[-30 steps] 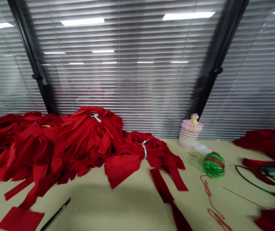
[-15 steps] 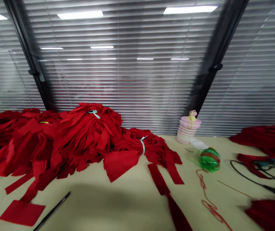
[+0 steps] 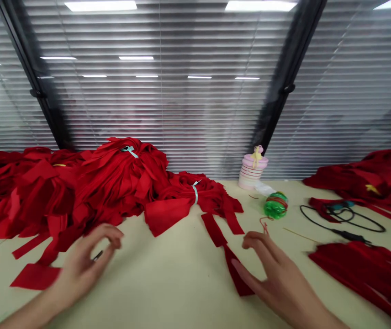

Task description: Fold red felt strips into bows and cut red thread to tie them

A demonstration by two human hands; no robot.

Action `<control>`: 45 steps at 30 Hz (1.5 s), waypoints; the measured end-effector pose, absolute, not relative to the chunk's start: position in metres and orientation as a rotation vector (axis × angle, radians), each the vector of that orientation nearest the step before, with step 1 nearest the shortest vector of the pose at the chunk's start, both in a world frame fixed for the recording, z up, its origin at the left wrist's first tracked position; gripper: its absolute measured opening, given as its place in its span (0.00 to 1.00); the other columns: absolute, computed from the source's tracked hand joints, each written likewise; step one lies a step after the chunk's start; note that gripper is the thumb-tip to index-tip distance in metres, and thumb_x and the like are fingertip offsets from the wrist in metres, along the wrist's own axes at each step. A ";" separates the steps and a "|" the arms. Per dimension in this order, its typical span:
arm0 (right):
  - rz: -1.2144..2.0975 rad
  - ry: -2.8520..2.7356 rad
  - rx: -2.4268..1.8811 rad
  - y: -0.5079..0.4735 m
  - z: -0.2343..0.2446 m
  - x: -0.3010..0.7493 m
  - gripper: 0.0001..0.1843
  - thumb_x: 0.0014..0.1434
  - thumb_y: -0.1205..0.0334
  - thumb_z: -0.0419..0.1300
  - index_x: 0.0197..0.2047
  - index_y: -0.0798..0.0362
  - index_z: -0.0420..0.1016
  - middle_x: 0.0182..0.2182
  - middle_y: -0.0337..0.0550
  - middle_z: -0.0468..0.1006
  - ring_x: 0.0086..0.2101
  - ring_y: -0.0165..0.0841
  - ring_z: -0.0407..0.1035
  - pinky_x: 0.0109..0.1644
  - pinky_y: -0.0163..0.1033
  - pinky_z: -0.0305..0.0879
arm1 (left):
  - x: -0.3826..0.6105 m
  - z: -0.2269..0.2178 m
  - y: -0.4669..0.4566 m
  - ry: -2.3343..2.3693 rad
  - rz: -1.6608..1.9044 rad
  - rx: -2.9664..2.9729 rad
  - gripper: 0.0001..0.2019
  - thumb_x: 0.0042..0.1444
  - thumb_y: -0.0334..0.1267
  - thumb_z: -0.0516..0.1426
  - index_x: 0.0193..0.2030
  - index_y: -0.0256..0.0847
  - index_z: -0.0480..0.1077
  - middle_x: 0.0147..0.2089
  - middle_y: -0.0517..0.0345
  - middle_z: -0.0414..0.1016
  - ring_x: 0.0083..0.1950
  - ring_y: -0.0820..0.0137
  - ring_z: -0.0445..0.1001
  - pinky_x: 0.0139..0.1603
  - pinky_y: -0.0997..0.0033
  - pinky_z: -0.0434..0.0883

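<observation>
My left hand [image 3: 87, 258] is over the left part of the table, its fingers curved and the thumb apart from them. A dark pen [image 3: 97, 256] shows its tip past that hand; the rest is hidden behind it. My right hand [image 3: 276, 274] hovers with thumb and fingers spread and nothing between them. Near its thumb lies a dark red fabric strip [image 3: 235, 269], which the thumb partly overlaps in view; whether they touch I cannot tell. A flat red fabric piece [image 3: 36, 276] lies left of my left hand.
Heaped red fabric strips [image 3: 123, 183] and a tied bundle [image 3: 202, 189] line the back left. A pink-topped tub [image 3: 250, 171] and a green ball with red cord [image 3: 276, 205] stand back right. Farther right are a black cable [image 3: 348, 235] and more red fabric [image 3: 370, 269].
Both hands have come into view from below, fingers apart. The camera has tilted down and shifted right, so the whole scene sits higher and further left. The items on the table look unmoved.
</observation>
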State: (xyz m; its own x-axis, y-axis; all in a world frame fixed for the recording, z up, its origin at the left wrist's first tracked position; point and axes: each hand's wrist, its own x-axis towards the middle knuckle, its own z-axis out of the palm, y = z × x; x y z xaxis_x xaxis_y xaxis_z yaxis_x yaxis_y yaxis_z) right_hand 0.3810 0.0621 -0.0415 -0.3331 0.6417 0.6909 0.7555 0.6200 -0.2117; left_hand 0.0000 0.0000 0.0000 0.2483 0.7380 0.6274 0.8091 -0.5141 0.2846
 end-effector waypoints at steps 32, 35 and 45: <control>0.081 -2.472 -0.557 0.065 -0.091 0.296 0.09 0.63 0.65 0.52 0.41 0.49 0.72 0.40 0.38 0.77 0.42 0.29 0.69 0.55 0.43 0.51 | 0.072 -0.080 0.007 -1.260 -0.590 -2.542 0.09 0.59 0.32 0.49 0.39 0.36 0.70 0.35 0.53 0.72 0.40 0.65 0.70 0.42 0.62 0.68; 0.057 -2.442 -0.524 0.065 -0.093 0.296 0.08 0.62 0.67 0.52 0.40 0.50 0.72 0.39 0.38 0.77 0.41 0.28 0.69 0.56 0.44 0.50 | 0.071 -0.080 0.007 -1.295 -0.582 -2.527 0.10 0.59 0.32 0.48 0.40 0.36 0.70 0.35 0.54 0.72 0.39 0.65 0.70 0.41 0.62 0.68; 0.006 -2.369 -0.547 0.062 -0.095 0.290 0.06 0.59 0.67 0.55 0.39 0.53 0.71 0.39 0.41 0.77 0.42 0.32 0.68 0.56 0.47 0.49 | 0.069 -0.077 0.008 -1.343 -0.451 -2.534 0.15 0.56 0.27 0.50 0.50 0.37 0.66 0.42 0.52 0.72 0.43 0.62 0.69 0.41 0.59 0.68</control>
